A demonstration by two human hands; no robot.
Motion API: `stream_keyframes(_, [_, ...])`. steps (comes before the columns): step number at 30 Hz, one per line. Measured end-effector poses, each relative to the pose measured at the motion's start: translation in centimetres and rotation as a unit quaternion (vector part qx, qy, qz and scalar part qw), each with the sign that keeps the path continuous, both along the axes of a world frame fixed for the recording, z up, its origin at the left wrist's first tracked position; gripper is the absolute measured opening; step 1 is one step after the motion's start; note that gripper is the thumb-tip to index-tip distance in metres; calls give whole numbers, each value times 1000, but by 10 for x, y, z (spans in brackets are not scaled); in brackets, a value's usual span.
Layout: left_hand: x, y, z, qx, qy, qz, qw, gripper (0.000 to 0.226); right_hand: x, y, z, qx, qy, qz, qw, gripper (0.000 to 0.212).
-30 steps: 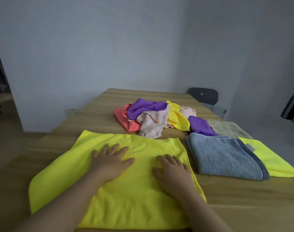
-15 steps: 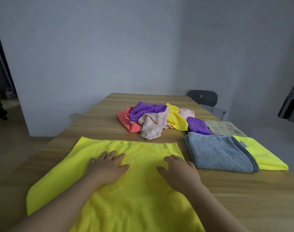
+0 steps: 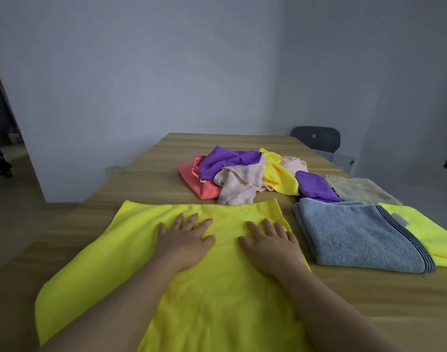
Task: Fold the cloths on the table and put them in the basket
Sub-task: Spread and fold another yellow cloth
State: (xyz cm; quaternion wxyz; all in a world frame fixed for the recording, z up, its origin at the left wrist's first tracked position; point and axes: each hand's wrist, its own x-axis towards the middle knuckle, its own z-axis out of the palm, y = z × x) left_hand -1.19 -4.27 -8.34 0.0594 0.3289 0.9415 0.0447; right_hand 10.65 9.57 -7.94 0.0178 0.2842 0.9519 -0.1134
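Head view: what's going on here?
A person has the left hand and right hand flat on a large yellow cloth spread on the table, likely smoothing it before folding. A folded grey towel lies to its right, and a jumbled pile of cloths waits behind. No basket is in view.

One wide-angle head view looks forward and down from over the near edge of the table (image 3: 146, 184), along its length to the far edge and the wall (image 3: 166, 72) behind; the near end lies close beneath.

Yellow cloth (image 3: 103, 275) cut off below; seemingly a chair (image 3: 316, 139), half hidden.
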Motion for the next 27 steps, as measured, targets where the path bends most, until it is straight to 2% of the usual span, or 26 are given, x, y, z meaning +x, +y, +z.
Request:
stream_keyframes(5, [-6, 8, 0, 11, -3, -12, 1000, 53, -9, 11, 15, 7, -29, -9, 1000, 53])
stream_keyframes(7, [-5, 6, -3, 14, 3, -12, 1000, 53, -16, 13, 17, 23, 28, -44, 998, 45])
stream_keyframes(9, [-7, 6, -4, 17, 8, -11, 1000, 53, -22, 13, 12, 52, 88, -68, 992, 48])
stream_keyframes(13, [-9, 9, -3, 14, 2, -15, 1000, 54, -33, 23, -2, 5, 15, -27, 999, 61])
stream_keyframes(19, [-12, 12, -1, 6, -11, -13, 1000, 57, -39, 38, -3, 3, -7, -32, 999, 67])
stream_keyframes(22, [-11, 12, -4, 15, 0, -11, 1000, 58, -38, 35, -3, 36, 57, -39, 997, 62])
stream_keyframes(25, [-10, 9, -6, 24, 13, -5, 1000, 58, -30, 17, 2, 153, 133, -15, 979, 50])
stream_keyframes(27, [-9, 8, -6, 18, 22, -5, 1000, 58, -23, 4, 9, 139, 137, 12, 981, 45])
